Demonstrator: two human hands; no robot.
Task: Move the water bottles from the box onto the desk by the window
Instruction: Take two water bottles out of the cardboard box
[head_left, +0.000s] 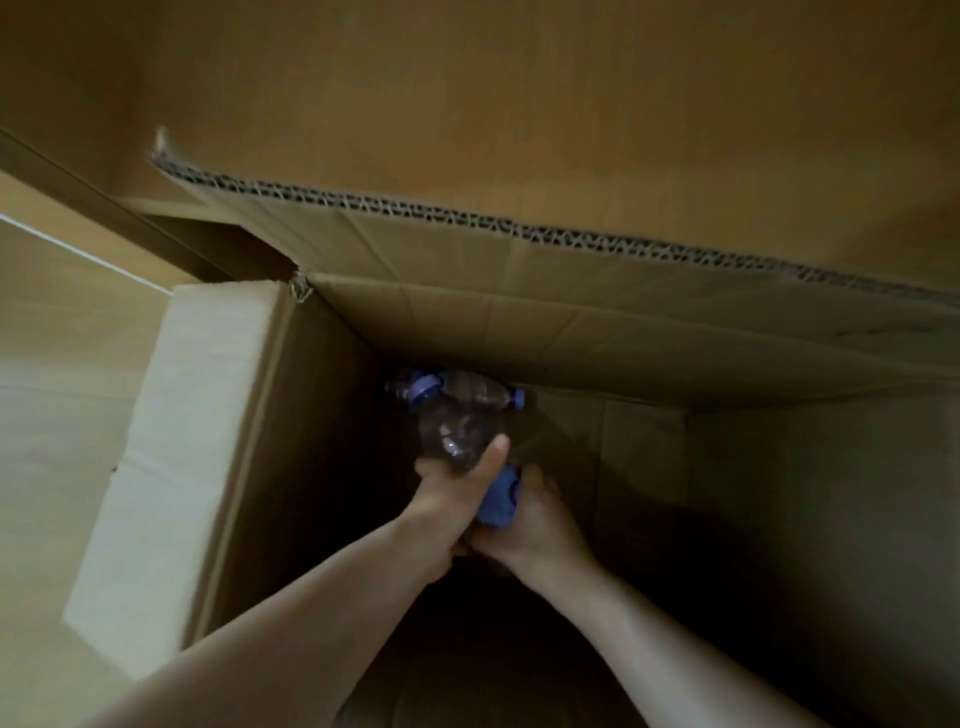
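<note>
Reaching down into the cardboard box (234, 415), both hands meet at its far left corner. Left hand (447, 499) fingers curl round a clear water bottle (457, 431); right hand (530, 525) grips its blue label. More bottles (467, 392) lie just beyond.

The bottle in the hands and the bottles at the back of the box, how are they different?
The held bottle is gripped by the left hand and right hand; the back bottles lie untouched. The held bottle sits nearer the person; the back bottles are tucked against the far wall of the box, under its flap. All are clear plastic with blue parts.
</note>
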